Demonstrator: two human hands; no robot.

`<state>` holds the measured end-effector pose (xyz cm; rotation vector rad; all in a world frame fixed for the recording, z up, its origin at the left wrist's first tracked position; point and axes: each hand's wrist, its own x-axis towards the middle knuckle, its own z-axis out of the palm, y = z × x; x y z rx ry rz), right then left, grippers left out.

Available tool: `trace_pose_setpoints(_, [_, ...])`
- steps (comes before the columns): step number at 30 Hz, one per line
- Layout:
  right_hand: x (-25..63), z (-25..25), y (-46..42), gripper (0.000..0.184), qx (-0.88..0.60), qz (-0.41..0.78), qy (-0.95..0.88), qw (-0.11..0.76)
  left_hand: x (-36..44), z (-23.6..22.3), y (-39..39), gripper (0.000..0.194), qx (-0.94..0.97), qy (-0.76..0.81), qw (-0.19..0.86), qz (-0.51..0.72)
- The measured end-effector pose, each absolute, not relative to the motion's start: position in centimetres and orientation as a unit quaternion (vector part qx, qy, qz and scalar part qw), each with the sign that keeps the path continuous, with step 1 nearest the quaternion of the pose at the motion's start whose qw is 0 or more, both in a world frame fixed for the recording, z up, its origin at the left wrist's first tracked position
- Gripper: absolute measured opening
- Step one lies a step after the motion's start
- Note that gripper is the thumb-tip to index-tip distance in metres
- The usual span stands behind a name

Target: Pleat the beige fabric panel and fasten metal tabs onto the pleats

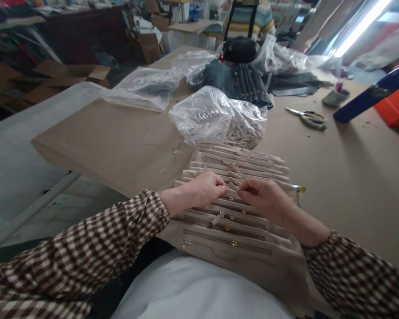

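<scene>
Several beige bag panels (226, 259) lie overlapped in a stack on the table in front of me, each with a zipper and a small gold zipper slider (233, 243). My left hand (210, 185) is closed in a pinch over the middle of the stack. Facing it, my right hand (264, 195) pinches too, fingertips close to the left ones. A small beige strip (233, 186) shows between the two hands; the fingers partly hide it. Similar strips hang from some sliders, such as the beige zipper pull (217, 218) nearer me.
Behind the stack sits a clear plastic bag (202, 113) beside a heap of beige strips (244, 130). Farther back are dark blue zippered pieces (249, 84). To the right lie scissors (310, 119), a small cup (335, 96) and a blue object (374, 95). Cardboard boxes (69, 75) stand left.
</scene>
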<state>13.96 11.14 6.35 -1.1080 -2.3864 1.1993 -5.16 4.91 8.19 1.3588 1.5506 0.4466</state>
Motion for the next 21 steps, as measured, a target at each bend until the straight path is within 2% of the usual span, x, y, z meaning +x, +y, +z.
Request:
trace_pose_setpoints(3, [14.2,5.3,10.8,0.017,-0.367,0.289,-0.881,0.073,-5.2,8.5,5.4,0.025,0.632,0.631,0.436,0.115])
trace_pose_setpoints(5, [14.1,4.9,10.6,0.017,-0.357,0.255,-0.896,0.064,-5.0,8.5,5.8,0.025,0.652,0.622,0.424,0.091])
trace_pose_setpoints(16, [14.5,4.5,11.1,0.024,-0.279,0.288,-0.913,0.076,-4.3,8.6,6.4,0.027,0.693,0.606,0.388,0.048])
trace_pose_setpoints(21, [14.4,4.6,11.1,0.017,-0.288,0.286,-0.912,0.068,-4.4,8.6,6.4,0.025,0.693,0.613,0.375,0.052])
